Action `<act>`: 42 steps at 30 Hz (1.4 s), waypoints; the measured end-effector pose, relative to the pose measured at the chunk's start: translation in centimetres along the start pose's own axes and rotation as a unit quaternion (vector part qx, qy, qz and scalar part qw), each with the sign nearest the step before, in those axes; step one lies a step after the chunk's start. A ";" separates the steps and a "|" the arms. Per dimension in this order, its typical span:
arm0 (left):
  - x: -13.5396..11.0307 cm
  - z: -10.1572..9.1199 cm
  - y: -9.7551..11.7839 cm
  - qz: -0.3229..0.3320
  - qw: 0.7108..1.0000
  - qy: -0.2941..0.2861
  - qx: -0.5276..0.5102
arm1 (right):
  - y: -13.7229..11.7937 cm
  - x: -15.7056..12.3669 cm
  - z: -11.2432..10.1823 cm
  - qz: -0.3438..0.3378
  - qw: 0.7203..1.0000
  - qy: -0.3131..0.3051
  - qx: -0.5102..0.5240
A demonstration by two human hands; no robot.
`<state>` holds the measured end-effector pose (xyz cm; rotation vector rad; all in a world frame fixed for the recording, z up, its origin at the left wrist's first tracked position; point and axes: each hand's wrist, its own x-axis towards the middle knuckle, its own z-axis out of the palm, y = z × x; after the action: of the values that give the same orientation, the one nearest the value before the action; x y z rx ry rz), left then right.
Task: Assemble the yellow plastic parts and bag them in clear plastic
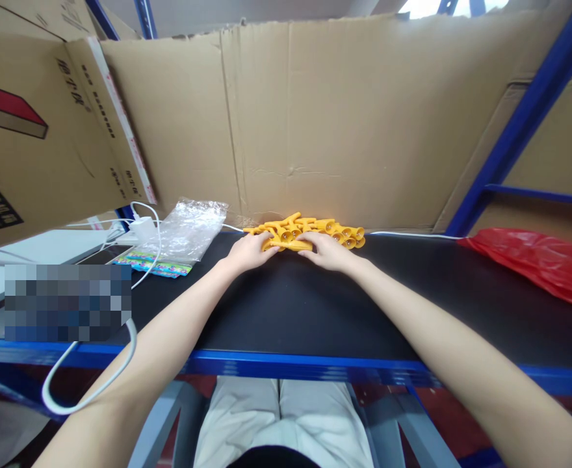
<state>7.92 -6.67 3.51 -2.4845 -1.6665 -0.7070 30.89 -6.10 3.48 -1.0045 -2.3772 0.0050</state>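
Observation:
Several yellow plastic horn-shaped pieces (pixel 344 232) lie heaped at the back of the black tabletop, many with their hollow flared ends facing me. At the near side of the heap, one yellow horn-shaped piece (pixel 293 246) lies crosswise between my hands. My left hand (pixel 251 252) curls its thumb and fingers at the piece's left end. The other end sits between the thumb and fingers of my right hand (pixel 333 253). Both hands rest low, close to the table, and partly cover the pieces behind them.
A tall cardboard sheet (pixel 354 123) stands behind the heap. On the left are a clear plastic bag (pixel 191 224), a white charger (pixel 143 227) with cables and a blurred-out object (pixel 66 302). A red plastic bag (pixel 534 260) lies right. Blue metal posts (pixel 515 130) frame the table.

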 end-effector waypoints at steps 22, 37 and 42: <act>0.3 -0.2 -0.8 0.062 0.998 0.022 -0.015 | 0.0 0.1 -1.2 0.110 0.975 -0.049 0.186; 0.4 0.0 -1.5 0.059 0.997 0.022 -0.036 | 1.1 0.3 -0.7 0.116 0.914 -0.010 0.389; 0.4 0.2 -1.5 0.066 0.997 0.016 -0.021 | 1.0 0.5 -0.5 0.134 0.914 -0.008 0.383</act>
<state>6.78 -5.69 3.25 -2.5691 -1.4750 -0.7704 31.54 -5.18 3.96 -0.9019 -1.9333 0.9687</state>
